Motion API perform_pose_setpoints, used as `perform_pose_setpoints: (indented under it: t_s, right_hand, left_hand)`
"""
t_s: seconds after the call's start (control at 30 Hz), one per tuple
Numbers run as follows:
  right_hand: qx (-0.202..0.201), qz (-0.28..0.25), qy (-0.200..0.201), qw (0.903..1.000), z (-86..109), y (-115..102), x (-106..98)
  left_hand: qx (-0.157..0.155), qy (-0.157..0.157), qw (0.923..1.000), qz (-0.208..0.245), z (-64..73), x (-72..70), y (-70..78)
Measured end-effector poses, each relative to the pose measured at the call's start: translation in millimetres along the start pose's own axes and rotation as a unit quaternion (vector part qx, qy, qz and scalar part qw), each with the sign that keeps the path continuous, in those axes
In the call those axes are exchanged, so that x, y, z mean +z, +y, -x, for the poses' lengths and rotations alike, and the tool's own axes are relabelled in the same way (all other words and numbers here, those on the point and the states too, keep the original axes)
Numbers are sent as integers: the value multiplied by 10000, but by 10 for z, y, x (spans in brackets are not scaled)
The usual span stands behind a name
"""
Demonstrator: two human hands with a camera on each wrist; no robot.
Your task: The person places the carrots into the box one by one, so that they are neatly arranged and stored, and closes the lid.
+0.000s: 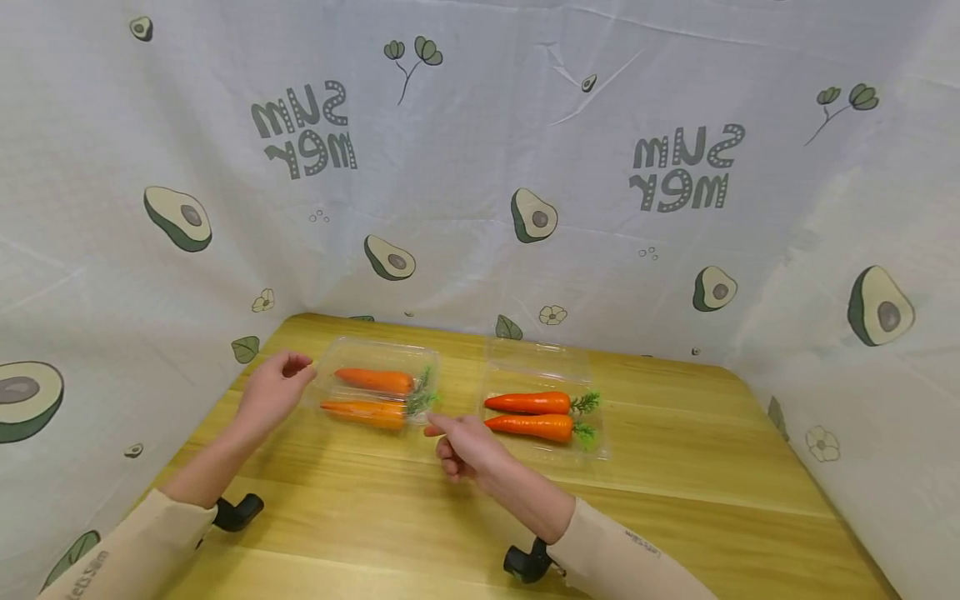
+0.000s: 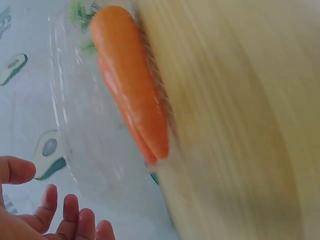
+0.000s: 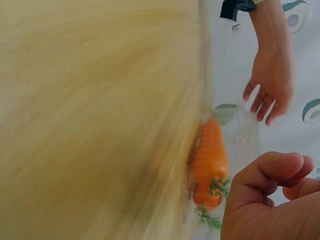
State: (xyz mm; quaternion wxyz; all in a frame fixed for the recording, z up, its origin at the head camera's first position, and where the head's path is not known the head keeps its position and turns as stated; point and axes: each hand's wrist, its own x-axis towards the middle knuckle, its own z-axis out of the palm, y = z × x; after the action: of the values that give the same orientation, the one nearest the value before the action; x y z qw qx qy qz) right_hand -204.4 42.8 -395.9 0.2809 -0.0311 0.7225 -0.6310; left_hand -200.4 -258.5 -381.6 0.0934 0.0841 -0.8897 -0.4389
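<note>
On the left of the table a clear plastic box (image 1: 386, 354) holds two orange carrots (image 1: 375, 382) with green tops, seen through its plastic. My left hand (image 1: 277, 387) hovers by the box's left end with fingers loosely bent; in the left wrist view its fingers (image 2: 70, 217) are spread, holding nothing. By the front right corner of the same box is my right hand (image 1: 468, 446), thumb and index toward the corner and the other fingers loosely curled. The right wrist view shows nothing between the right hand's fingers (image 3: 280, 167).
Right of my right hand lies a second clear box (image 1: 600, 454) with its lid (image 1: 536, 358) folded back, holding two carrots (image 1: 536, 402) with green tops. A white curtain (image 1: 465, 167) printed with avocados hangs behind the wooden table (image 1: 675, 500) and along both sides.
</note>
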Motion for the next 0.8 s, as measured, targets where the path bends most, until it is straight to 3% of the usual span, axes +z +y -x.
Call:
perform_pose_setpoints:
  t_s: [0.2, 0.43, 0.63, 0.8]
  right_hand:
    - [-92, 152, -109, 9998, 56, -44, -96]
    - [-226, 365, -85, 9990, 138, -165, -237]
    - [-343, 461, -23, 9983, 212, -266, -381]
    - [-404, 495, 196, 9978, 242, -339, -515]
  left_hand:
    - [589, 119, 9982, 35, 50, 102, 230]
    - [1360, -141, 9902, 279, 59, 280, 454]
    - [1583, -401, 9859, 373, 66, 405, 662]
    - [1496, -769, 9848, 436, 42, 534, 817]
